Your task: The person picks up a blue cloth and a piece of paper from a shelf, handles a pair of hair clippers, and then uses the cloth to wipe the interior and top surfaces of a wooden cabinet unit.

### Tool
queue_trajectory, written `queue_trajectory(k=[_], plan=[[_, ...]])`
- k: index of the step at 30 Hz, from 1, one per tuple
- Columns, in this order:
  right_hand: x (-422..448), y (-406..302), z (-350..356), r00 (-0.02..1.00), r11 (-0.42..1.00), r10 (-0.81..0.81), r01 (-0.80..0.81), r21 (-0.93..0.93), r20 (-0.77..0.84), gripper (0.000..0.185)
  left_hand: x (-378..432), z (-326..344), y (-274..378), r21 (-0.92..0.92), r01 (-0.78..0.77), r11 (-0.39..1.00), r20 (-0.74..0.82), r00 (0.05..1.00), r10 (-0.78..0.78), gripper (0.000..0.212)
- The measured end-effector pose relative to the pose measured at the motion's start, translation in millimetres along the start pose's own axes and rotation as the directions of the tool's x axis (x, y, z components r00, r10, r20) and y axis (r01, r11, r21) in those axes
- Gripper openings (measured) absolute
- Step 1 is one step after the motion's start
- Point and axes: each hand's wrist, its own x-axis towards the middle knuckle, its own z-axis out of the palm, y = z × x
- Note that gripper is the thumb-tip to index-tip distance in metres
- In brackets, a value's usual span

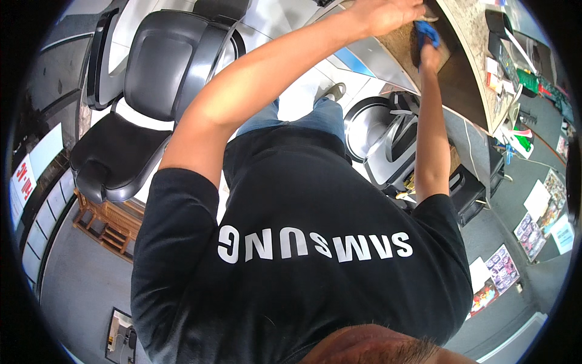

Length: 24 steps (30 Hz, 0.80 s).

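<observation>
My right hand grips a bundled blue cloth against a brown wood-like surface at the top right. My left hand reaches across from the left, its fingers beside the cloth and over the same surface. A small pale edge shows under those fingertips; I cannot tell what it is. Part of the left hand's fingers lies against the frame's top, so their hold is unclear. Around the brown surface runs a pale, mottled counter edge.
A black salon-type chair stands at left, and a second chair's round metal base is near my legs. Bottles and small items, among them a green one, crowd the counter at right. A wooden bench sits lower left.
</observation>
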Motion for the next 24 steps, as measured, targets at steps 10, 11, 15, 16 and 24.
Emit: queue_trajectory(k=[10, 11, 15, 16, 24], plan=[[93, 106, -48, 0.981, 0.626, -0.076, 0.184, -0.758, 0.176, 0.036, -54, -52, 66, -0.005, -0.063, 0.998, 0.049, 0.997, 0.063, 0.022], [92, 106, -39, 0.981, 0.626, -0.077, 0.186, -0.757, 0.178, 0.036, -60, -61, 72, -0.004, -0.061, 0.998, 0.049, 0.997, 0.061, 0.022], [60, 55, 16, 0.995, 0.883, -0.027, -0.024, -0.469, -0.101, 0.044, -85, -83, 91, -0.055, 0.063, 0.996, 0.075, 0.995, -0.059, 0.019], [48, 50, 13, 0.993, 0.924, -0.040, -0.007, -0.383, -0.114, 0.043, -90, -87, 94, -0.072, 0.091, 0.993, 0.141, 0.987, -0.080, 0.018], [94, 67, -32, 0.847, 0.918, 0.382, -0.395, 0.043, -0.369, 0.037, -139, -126, 113, -0.106, 0.221, 0.970, 0.311, 0.933, -0.178, 0.019]])
